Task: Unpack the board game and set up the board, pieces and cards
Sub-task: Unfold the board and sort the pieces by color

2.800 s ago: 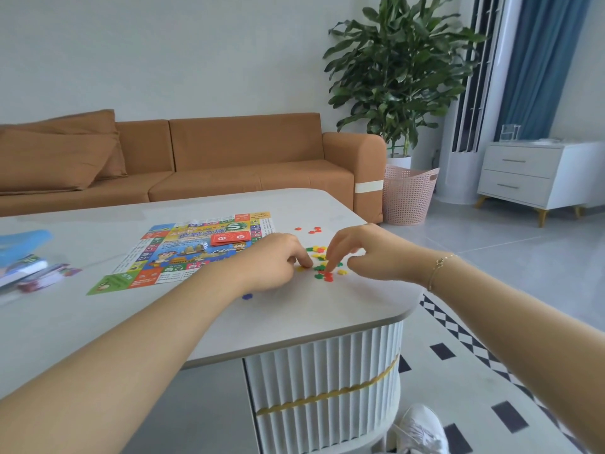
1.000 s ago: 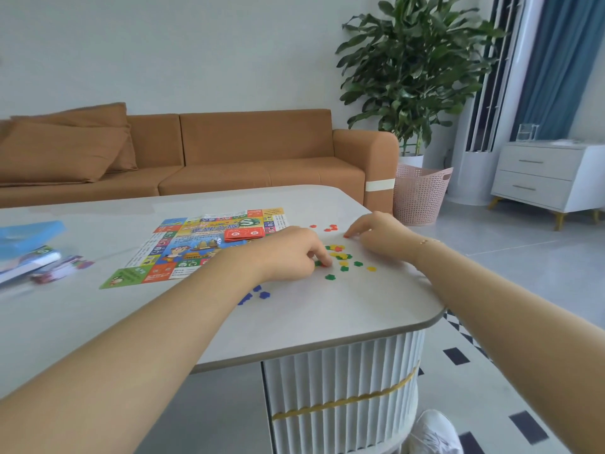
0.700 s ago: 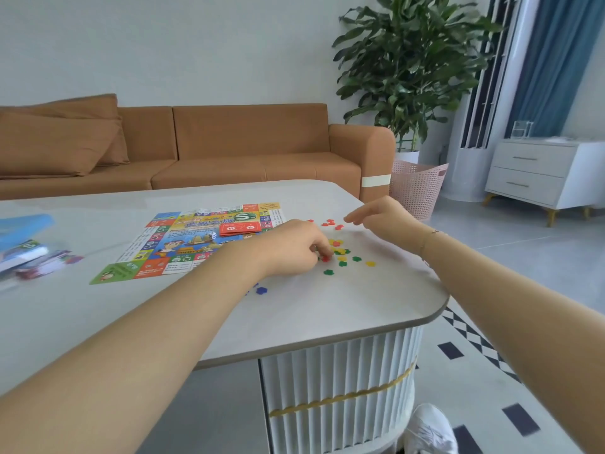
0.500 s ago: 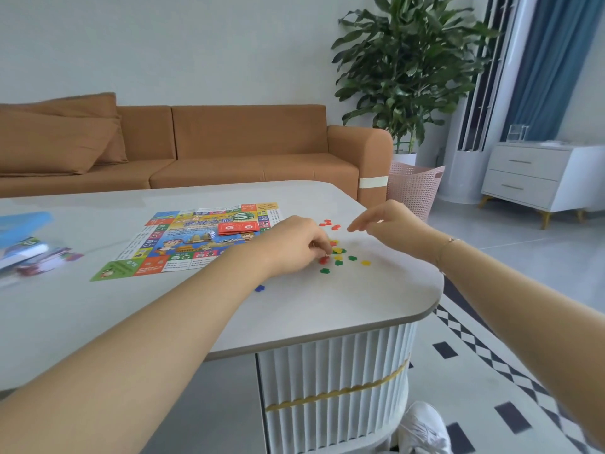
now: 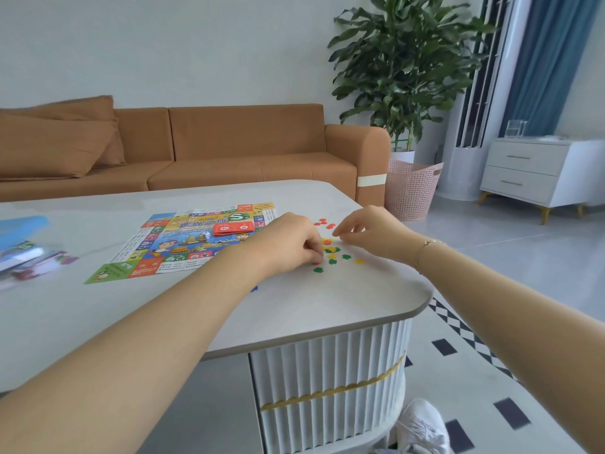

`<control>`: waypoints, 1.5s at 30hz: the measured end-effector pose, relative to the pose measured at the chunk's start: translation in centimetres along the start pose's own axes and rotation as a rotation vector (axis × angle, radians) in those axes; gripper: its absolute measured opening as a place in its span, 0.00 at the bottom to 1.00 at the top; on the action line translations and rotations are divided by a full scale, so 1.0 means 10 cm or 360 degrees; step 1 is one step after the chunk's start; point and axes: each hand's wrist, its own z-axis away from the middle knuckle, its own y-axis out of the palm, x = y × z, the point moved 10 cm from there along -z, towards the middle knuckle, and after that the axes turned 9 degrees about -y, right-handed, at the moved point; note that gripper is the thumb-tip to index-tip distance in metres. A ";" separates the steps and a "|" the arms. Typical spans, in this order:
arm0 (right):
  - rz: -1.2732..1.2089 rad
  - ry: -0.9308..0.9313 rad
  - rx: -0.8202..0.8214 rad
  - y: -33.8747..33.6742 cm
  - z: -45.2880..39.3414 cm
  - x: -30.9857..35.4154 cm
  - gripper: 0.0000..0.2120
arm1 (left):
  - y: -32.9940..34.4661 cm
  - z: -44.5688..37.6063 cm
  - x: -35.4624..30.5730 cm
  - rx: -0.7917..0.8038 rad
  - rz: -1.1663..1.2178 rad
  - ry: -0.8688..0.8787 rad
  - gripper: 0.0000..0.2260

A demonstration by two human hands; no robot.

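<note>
The colourful game board [image 5: 196, 244] lies flat on the white table [image 5: 360, 309], with a stack of red cards [image 5: 233, 228] on it. Right of the board lie several small pieces: a red group [image 5: 324, 223], mixed green and yellow ones [image 5: 340, 255], and a blue one [image 5: 254, 289] partly hidden behind my left forearm. My left hand [image 5: 291, 244] is curled knuckles-up, its fingertips pinching a red piece [image 5: 316, 263] on the tabletop. My right hand [image 5: 370, 232] hovers over the mixed pieces with thumb and forefinger close together; whether they hold anything is hidden.
A blue box part [image 5: 23, 224] and blurred packets [image 5: 29, 260] sit at the table's left. The rounded table corner is just right of the pieces. Behind are a brown sofa [image 5: 229, 149], a pink basket [image 5: 411, 188] and a plant. My shoe [image 5: 422, 427] is on the floor below.
My right hand went out to the red group at the far side and has come back over the mixed pieces. My left hand stayed curled at the pile's left edge.
</note>
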 end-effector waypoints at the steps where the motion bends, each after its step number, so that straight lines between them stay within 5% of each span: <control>1: 0.0003 -0.0018 0.0017 0.04 -0.03 0.01 0.07 | 0.00 0.00 0.00 0.0005 -0.0001 0.0006 0.05; 12: 0.0090 -0.0089 0.0072 0.16 -0.19 0.07 0.02 | 0.00 0.02 0.05 0.0029 0.0142 -0.0036 0.05; 17: -0.0087 -0.0035 0.0017 0.11 -0.20 0.01 0.08 | 0.02 0.01 0.10 0.0052 0.0225 -0.0052 0.08; 20: -0.0201 0.0072 -0.0093 0.06 -0.26 -0.08 0.03 | 0.02 0.01 0.05 0.0049 0.0144 0.0000 0.06; 28: -0.0457 0.0407 -0.0245 0.12 -0.40 -0.41 0.07 | 0.02 0.00 0.02 -0.0066 0.0031 0.0066 0.06; 37: -0.0345 0.0311 -0.0193 -0.01 -0.14 -0.21 0.08 | 0.06 0.03 -0.16 -0.0131 -0.0402 0.0293 0.11; 45: -0.0443 0.0259 -0.0133 -0.23 -0.08 -0.16 0.08 | -0.36 -0.10 -0.06 -0.0407 -0.0237 0.0163 0.07</control>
